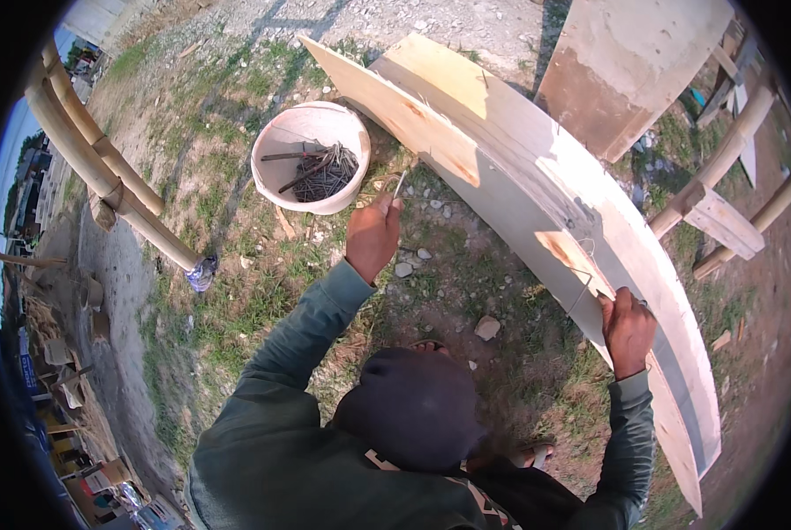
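1. Left hand (373,238) and right hand (629,334) are well apart in the head view; the left, just off the centre, pinches a slender pale piece (400,185) between thumb and fingers; the piece is too small to tell whether it is a nail; the right, between three and four o'clock, is clamped on the upper edge of the near board (501,210).

2. That right-hand grip probably steadies the near board, which seems to stand on edge; the pinch on the slender piece leaves its tip free, pointing towards twelve o'clock.

3. Seen from the left hand, the pale bucket (351,190) sits near, between ten and eleven o'clock; it is likely placed there for easy reach; a heap of nails (325,181) lies inside, and dark rods rest across it.

4. Bowed by the lens, the near board runs from past eleven o'clock round to four, passing the left hand on its two o'clock side, apart from it; the far board (537,146) lies along its outer side; a thin wire-like bit (578,298) shows against the near board, at ten o'clock from the right hand.

5. Grassy, stony ground (254,296) carries it all; a stained panel (621,75) stands between one and two o'clock, and round poles (86,163) lean between nine and ten.
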Available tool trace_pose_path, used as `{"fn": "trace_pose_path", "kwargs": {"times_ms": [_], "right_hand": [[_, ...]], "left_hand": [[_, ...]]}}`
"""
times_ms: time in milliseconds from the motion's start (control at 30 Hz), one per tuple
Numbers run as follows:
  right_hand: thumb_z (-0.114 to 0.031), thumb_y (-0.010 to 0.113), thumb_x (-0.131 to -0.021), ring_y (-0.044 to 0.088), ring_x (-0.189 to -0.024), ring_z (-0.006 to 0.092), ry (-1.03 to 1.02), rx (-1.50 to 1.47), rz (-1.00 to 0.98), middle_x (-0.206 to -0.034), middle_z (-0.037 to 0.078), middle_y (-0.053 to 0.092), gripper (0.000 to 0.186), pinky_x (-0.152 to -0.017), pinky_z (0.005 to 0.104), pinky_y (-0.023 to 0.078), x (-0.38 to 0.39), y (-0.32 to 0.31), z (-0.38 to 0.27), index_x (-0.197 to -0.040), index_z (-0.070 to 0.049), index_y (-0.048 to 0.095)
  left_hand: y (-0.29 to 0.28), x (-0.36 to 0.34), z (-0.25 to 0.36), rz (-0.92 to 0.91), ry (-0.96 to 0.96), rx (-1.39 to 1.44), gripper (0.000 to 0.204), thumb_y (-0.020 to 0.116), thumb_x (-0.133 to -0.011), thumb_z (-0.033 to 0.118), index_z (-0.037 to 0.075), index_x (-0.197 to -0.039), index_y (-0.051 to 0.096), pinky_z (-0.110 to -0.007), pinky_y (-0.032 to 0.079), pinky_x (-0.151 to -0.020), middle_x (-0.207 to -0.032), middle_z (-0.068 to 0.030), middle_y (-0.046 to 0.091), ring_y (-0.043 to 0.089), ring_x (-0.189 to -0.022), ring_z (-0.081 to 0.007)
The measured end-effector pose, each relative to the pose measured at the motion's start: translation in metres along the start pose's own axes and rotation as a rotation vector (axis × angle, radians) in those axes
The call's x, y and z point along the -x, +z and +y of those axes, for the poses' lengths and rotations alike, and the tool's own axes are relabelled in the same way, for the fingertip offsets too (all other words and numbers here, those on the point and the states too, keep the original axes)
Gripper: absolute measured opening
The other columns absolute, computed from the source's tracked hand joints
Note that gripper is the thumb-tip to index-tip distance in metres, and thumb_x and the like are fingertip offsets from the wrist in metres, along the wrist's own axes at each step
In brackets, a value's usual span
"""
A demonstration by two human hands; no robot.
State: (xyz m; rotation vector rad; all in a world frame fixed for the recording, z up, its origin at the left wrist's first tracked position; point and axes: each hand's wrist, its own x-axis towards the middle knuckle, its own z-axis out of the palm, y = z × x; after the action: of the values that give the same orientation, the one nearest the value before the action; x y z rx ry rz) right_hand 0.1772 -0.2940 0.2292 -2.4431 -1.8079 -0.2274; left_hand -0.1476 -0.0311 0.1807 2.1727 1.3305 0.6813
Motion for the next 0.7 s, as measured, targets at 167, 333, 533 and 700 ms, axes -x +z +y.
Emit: {"fn": "trace_pose_path", "kwargs": {"times_ms": [167,333,533,700], "right_hand": [[-0.029,0.063,-0.087,0.058,-0.057,0.0323,0.006,-0.044,-0.008,-0.066,0.013,0.056,0.029,-0.053,0.0409,0.045,-0.003,-0.005,0.001,-0.077,-0.006,0.048],[-0.03,0.061,-0.089,0.058,-0.056,0.0337,-0.021,-0.086,0.028,-0.063,0.014,0.056,0.03,-0.051,0.0419,0.044,-0.009,-0.004,0.006,-0.079,-0.006,0.048],[-0.026,0.065,-0.085,0.059,-0.057,0.0333,0.0,-0.076,-0.003,-0.067,0.013,0.058,0.027,-0.054,0.0412,0.047,-0.006,-0.008,0.006,-0.078,-0.005,0.049],[-0.031,0.063,-0.088,0.058,-0.055,0.0324,-0.026,-0.059,0.027,-0.062,0.012,0.057,0.029,-0.053,0.0412,0.046,-0.003,-0.003,0.003,-0.079,-0.006,0.05]], "left_hand": [[-0.023,-0.041,-0.031,0.148,0.073,-0.58,0.053,0.065,-0.085,0.022,-0.002,-0.129,0.047,-0.048,0.045,-0.084,-0.115,-0.0229,0.059,0.056,-0.104,-0.0414],[0.081,0.027,0.105,-1.031,0.005,0.825,0.044,0.048,-0.099,0.034,-0.003,-0.123,0.054,-0.033,0.05,-0.079,-0.103,-0.0153,0.066,0.064,-0.092,-0.0209],[0.147,0.067,0.171,-1.134,-0.301,1.342,0.036,0.046,-0.101,0.031,-0.002,-0.115,0.053,-0.029,0.05,-0.07,-0.093,-0.0089,0.065,0.061,-0.086,-0.0124],[0.159,0.033,0.136,-0.8,0.376,0.741,0.03,0.049,-0.1,0.027,-0.001,-0.096,0.059,-0.031,0.05,-0.057,-0.068,-0.0062,0.06,0.06,-0.063,-0.0122]]}}
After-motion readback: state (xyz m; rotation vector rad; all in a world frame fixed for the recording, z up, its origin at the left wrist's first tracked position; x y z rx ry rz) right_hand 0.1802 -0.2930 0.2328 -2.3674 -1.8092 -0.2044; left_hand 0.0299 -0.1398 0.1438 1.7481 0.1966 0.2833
